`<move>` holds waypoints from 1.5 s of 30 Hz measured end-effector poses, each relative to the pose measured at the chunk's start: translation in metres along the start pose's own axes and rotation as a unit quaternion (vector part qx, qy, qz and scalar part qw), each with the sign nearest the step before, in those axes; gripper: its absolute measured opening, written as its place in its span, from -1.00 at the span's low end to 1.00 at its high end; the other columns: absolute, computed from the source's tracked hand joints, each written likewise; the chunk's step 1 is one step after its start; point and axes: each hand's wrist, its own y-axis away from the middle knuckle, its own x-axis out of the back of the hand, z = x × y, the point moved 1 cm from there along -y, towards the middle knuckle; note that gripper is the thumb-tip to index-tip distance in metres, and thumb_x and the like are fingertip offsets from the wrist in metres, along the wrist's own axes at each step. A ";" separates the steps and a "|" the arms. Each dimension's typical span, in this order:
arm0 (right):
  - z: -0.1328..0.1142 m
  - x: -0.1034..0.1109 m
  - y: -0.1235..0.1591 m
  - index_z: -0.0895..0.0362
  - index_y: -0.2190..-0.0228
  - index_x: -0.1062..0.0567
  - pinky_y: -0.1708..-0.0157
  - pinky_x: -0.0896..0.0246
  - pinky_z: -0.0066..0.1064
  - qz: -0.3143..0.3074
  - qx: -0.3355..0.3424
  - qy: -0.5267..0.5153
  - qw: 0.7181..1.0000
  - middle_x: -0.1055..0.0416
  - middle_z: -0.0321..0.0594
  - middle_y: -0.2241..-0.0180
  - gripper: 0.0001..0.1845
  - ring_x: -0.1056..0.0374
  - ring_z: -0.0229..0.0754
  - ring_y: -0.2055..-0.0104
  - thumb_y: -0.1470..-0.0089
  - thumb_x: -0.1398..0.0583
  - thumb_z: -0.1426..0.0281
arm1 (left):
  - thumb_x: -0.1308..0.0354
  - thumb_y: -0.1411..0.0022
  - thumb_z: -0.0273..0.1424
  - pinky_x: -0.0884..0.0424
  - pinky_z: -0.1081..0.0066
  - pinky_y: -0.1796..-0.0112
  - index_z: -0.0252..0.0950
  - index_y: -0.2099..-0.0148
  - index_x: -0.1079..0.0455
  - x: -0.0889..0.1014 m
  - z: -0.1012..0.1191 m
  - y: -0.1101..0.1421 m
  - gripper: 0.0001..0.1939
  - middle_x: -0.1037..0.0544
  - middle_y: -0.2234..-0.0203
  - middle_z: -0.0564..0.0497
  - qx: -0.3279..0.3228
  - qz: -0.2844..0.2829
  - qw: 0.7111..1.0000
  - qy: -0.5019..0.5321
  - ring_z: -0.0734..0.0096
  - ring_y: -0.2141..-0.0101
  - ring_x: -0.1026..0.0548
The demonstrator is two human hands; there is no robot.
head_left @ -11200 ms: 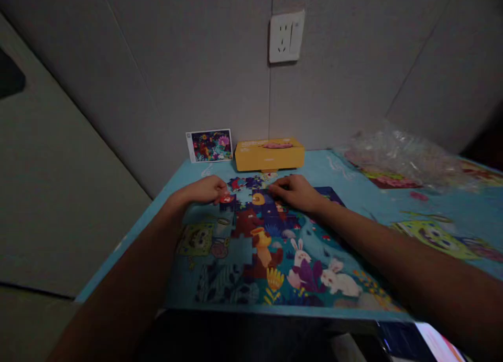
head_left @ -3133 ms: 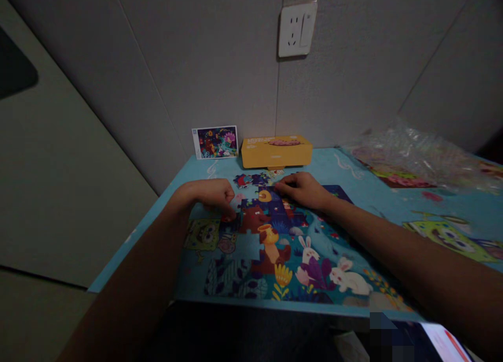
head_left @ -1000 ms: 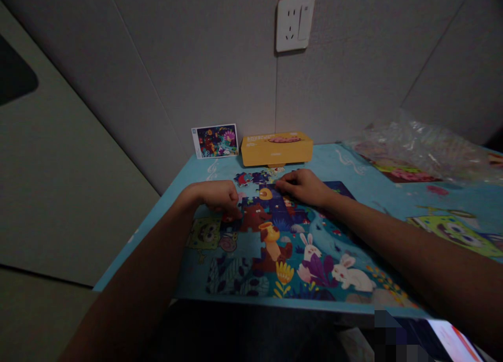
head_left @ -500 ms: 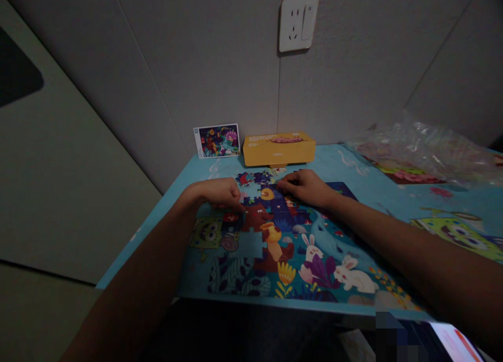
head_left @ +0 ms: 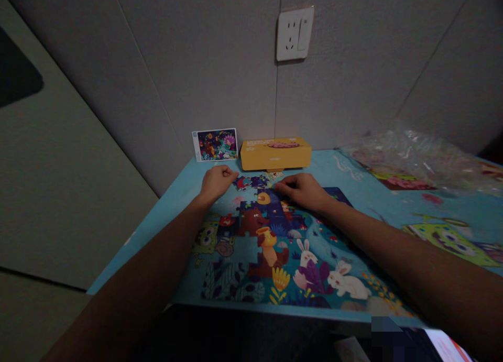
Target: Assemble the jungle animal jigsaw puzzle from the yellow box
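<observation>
A partly joined jigsaw puzzle (head_left: 275,252) lies on the table, showing a bear, white rabbits and flowers, with gaps along its left side. My left hand (head_left: 218,183) is beyond the puzzle's upper left, fingers curled, fingertips beside loose dark puzzle pieces (head_left: 251,183). Whether a piece is between them I cannot make out. At the puzzle's upper edge rests my right hand (head_left: 302,190), thumb and fingers pinched together close to the piece with a yellow lantern shape (head_left: 264,198). What the pinch holds, if anything, is hidden.
Against the wall lean a picture card (head_left: 216,145) of the puzzle scene and a yellow box (head_left: 275,155). Crumpled clear plastic (head_left: 416,155) covers something printed at the right. The blue table (head_left: 165,210) bears cartoon figures. Part of a lit screen (head_left: 444,343) shows at the lower right.
My left hand has gone from the bear's piece up and away to the loose pieces at the back. My right hand stays at the upper edge; the view has tilted slightly.
</observation>
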 end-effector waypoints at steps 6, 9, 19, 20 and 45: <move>0.010 0.012 -0.003 0.19 0.34 -0.61 0.35 -0.10 -0.40 0.125 -0.104 0.093 0.982 -0.56 -0.11 0.35 -0.74 -0.40 -0.15 0.34 -0.07 -0.13 0.37 | -0.22 0.04 0.13 -0.30 0.38 0.17 -0.27 0.01 -0.49 -0.002 0.001 0.002 -0.31 -0.45 0.06 -0.15 -0.036 -0.062 0.995 -0.063 0.13 0.12 -0.43; 0.016 0.015 -0.005 0.19 0.24 -0.61 0.26 -0.16 -0.39 0.140 -0.124 0.122 0.975 -0.57 -0.08 0.25 -0.70 -0.43 -0.09 0.22 -0.01 -0.14 0.45 | -0.21 0.03 0.13 -0.29 0.32 0.06 -0.27 -0.06 -0.46 -0.004 0.004 0.005 -0.27 -0.40 0.02 -0.16 -0.072 -0.126 0.986 -0.078 0.09 0.07 -0.42; 0.021 0.015 -0.006 0.12 0.07 -0.55 0.12 -0.19 -0.18 0.090 -0.159 0.222 0.958 -0.46 0.06 0.06 -0.57 -0.35 0.12 0.02 -0.02 -0.16 0.28 | -0.25 -0.07 -0.17 -0.34 0.31 0.09 -0.32 -0.05 -0.44 -0.005 0.011 0.006 -0.47 -0.46 0.12 -0.14 -0.158 -0.129 0.979 -0.008 0.20 0.15 -0.43; 0.021 0.015 -0.006 0.10 0.04 -0.53 0.11 -0.19 -0.13 0.075 -0.166 0.233 0.955 -0.44 0.08 0.04 -0.53 -0.32 0.16 0.00 -0.01 -0.18 0.22 | -0.25 -0.08 -0.18 -0.33 0.30 0.08 -0.33 -0.06 -0.44 -0.006 0.011 0.006 -0.47 -0.47 0.12 -0.15 -0.166 -0.130 0.978 -0.007 0.20 0.14 -0.43; -0.010 -0.001 0.003 0.14 0.66 -0.31 0.63 0.13 -0.47 -0.020 -0.028 -0.271 0.962 -0.14 -0.42 0.71 -0.53 0.01 -0.39 0.66 0.08 -0.24 0.02 | -0.25 -0.19 -0.33 -0.35 0.31 0.09 -0.16 -0.20 -0.33 -0.011 0.054 0.037 -0.48 -0.40 0.21 -0.06 -0.369 -0.101 0.921 0.079 0.32 0.17 -0.39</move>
